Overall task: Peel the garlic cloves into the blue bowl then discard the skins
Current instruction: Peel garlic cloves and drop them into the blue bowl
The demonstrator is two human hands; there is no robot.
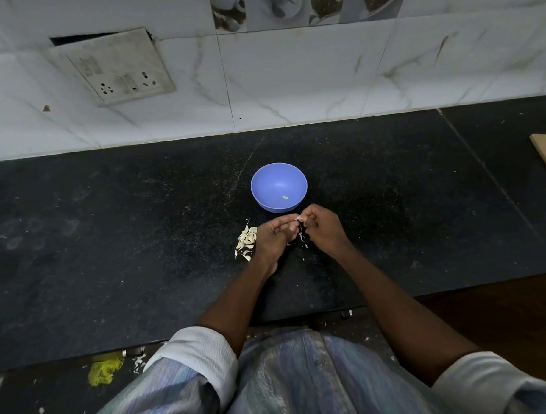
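Near counter edge: my forearms come in over it, both grips meeting mid-counter. Left hand (274, 234) has fingers curled around a garlic clove (298, 219), right hand (323, 223) pinches at its tip, so both grips are narrow and holding the same clove. Only a sliver of the clove shows between the fingertips, can't tell how much skin is left on it. Loose skin bits (302, 238) lie on the counter directly under my hands. To do this step well, I reckon: keep the left grip steady, pull skin from the tip down with the right thumbnail, keep the hands low so the flakes drop in one spot for easy cleanup. Pile of unpeeled cloves (246, 238) sits just beside my left hand, on its outer side, touching distance. Blue bowl (278, 178) is just beyond my fingertips toward the back edge, near but not touching, one peeled clove (285, 197) lying inside. Short forward reach to drop the next one. Task looks early: one in the bowl, pile mostly intact, skins not yet discarded.
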